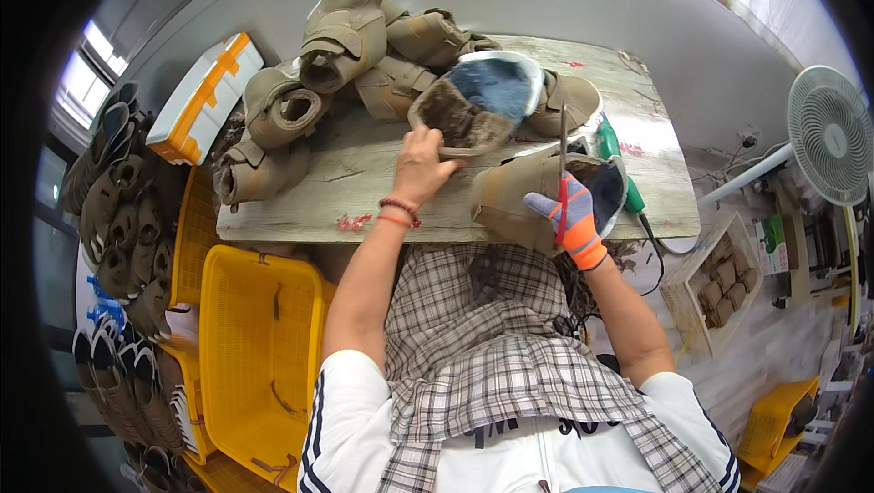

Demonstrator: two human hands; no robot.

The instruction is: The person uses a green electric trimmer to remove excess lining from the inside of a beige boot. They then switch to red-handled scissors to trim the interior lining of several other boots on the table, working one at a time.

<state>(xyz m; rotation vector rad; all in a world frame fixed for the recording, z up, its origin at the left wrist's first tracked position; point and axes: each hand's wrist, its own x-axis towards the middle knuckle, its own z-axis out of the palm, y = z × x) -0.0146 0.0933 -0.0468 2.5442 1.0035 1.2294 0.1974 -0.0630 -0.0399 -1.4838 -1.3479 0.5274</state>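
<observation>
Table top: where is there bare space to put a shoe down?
The wooden table is bare along its near-left edge, between the left hand and the tan shoes. The far-right corner behind the green tool is free too. The back-left heap is crowded.

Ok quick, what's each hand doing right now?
Left hand: bare, fingers closed on the rim of a brown suede shoe with a blue fuzzy lining.
Right hand: gloved, shut on a thin metal tool.

A single head-worn fisheye camera looks steeply down from above the person's chest, close over the worktop [364, 193]. It faces forward across the worktop toward its far edge and the wall beyond. Both forearms enter from the lower edge; straight lines bend near the dark round rim.
</observation>
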